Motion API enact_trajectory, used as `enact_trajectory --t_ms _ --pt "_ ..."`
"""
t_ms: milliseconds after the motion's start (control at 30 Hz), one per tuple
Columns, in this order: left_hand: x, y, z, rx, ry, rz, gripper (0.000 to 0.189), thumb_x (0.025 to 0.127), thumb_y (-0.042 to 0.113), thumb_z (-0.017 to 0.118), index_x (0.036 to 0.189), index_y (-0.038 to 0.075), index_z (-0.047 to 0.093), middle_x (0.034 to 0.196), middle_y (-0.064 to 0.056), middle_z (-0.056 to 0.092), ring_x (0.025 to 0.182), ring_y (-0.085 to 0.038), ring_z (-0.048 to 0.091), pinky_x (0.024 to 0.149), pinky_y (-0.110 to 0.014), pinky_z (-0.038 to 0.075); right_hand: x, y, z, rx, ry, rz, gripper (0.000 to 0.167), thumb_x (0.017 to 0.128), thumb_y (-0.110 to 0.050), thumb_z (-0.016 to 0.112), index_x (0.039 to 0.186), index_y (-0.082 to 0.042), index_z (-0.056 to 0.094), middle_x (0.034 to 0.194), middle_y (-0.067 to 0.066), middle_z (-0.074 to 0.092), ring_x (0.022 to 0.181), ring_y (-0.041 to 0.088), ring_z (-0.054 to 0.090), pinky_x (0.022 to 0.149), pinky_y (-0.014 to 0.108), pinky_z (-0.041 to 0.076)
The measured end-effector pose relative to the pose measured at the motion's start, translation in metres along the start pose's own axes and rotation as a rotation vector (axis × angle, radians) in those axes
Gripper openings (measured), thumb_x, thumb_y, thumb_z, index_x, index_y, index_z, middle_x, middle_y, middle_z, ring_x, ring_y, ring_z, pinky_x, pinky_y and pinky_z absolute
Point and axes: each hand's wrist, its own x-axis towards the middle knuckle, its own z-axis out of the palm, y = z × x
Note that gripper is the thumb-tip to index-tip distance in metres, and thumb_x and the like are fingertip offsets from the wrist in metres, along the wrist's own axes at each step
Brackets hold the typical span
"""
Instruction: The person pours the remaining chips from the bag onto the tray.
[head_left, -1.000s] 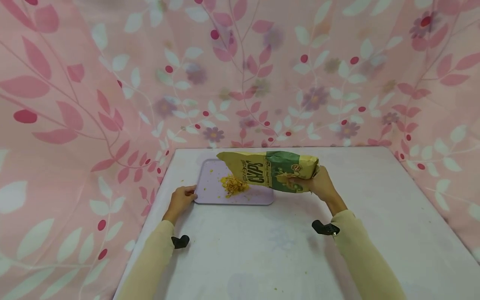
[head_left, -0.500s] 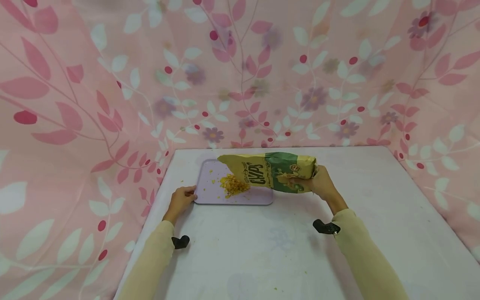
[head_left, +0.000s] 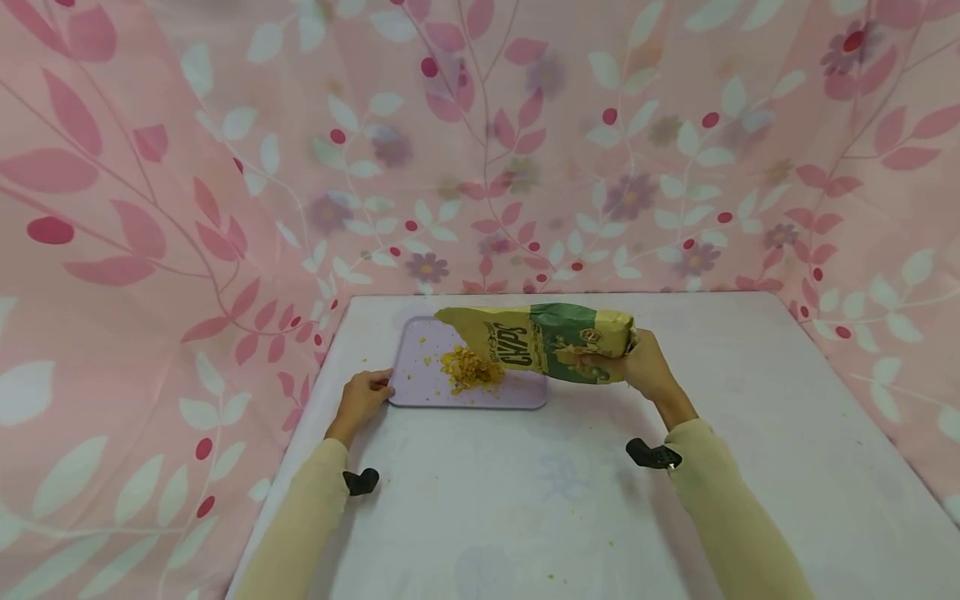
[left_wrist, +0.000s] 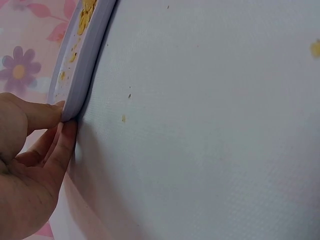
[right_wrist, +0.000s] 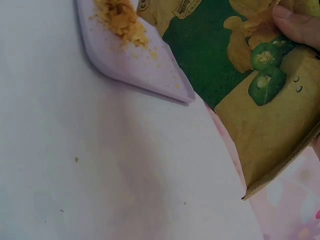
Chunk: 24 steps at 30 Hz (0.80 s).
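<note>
A lilac tray point(head_left: 420, 392) lies near the back of the table with a heap of crushed yellow chips point(head_left: 467, 369) on it. My left hand point(head_left: 363, 400) pinches the tray's left end; in the left wrist view the thumb point(left_wrist: 45, 114) is on the rim and fingers are below it. My right hand point(head_left: 645, 367) grips the bottom end of a green and tan chip bag point(head_left: 551, 342). The bag is tilted on its side above the tray's right part, its mouth pointing left over the heap. The bag's inside is hidden.
The white table point(head_left: 480, 508) carries scattered small crumbs, several near its front. Pink floral cloth point(head_left: 480, 167) rises behind and along both sides. Black wrist devices point(head_left: 652, 455) sit on both forearms.
The heap of crushed chips has grown slightly toward the right under the bag's mouth, and a few more crumbs lie to its left. Both hands and the tray stay nearly in place.
</note>
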Motion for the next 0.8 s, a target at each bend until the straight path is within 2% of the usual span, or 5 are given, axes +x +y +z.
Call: enact_trajectory --t_ms 167,400,533,633,800 --pt "0.0011 0.0004 0.0005 0.002 0.000 0.005 0.045 0.088 0.006 0.070 0.132 0.003 0.060 0.109 -0.018 0.065 0.096 -0.027 0.059 0.079 -0.035 0.047 -0.0035 -0.0055 0.0002 -0.066 0.009 0.085 0.047 0.076 -0.010 0.084 0.117 -0.001 0.063 0.108 0.016 0.070 0.091 0.011 0.065 0.077 0.029 0.054" --pt "0.0007 -0.0006 0.0005 0.005 0.001 0.007 0.045 0.088 0.005 0.069 0.132 0.003 0.059 0.112 -0.019 0.066 0.098 -0.028 0.060 0.080 -0.037 0.048 -0.0003 -0.0077 -0.0010 0.071 0.024 -0.061 0.048 0.075 0.002 0.082 0.119 -0.001 0.062 0.110 0.016 0.069 0.096 0.017 0.067 0.080 0.029 0.054" --pt "0.0004 -0.0004 0.0005 0.005 0.000 0.007 0.045 0.089 0.005 0.069 0.132 0.002 0.059 0.112 -0.019 0.065 0.099 -0.028 0.060 0.081 -0.038 0.048 -0.0035 -0.0091 0.0009 -0.063 -0.003 0.018 0.046 0.076 -0.008 0.084 0.116 -0.002 0.064 0.107 0.016 0.070 0.093 0.015 0.067 0.078 0.028 0.054" --pt "0.0003 -0.0002 0.0004 0.009 -0.004 0.008 0.045 0.089 0.004 0.069 0.133 0.002 0.059 0.112 -0.019 0.066 0.099 -0.028 0.060 0.082 -0.038 0.048 -0.0037 -0.0102 0.0004 -0.082 0.002 0.023 0.047 0.076 -0.008 0.084 0.117 -0.001 0.063 0.108 0.016 0.070 0.094 0.018 0.066 0.079 0.031 0.054" --pt "0.0004 -0.0001 -0.0007 0.005 -0.003 0.007 0.045 0.088 0.004 0.069 0.132 0.002 0.059 0.112 -0.019 0.066 0.100 -0.028 0.061 0.082 -0.038 0.048 0.0040 -0.0020 -0.0026 0.133 0.021 -0.138 0.051 0.076 0.006 0.079 0.122 -0.003 0.060 0.111 0.012 0.068 0.098 0.020 0.067 0.082 0.032 0.054"
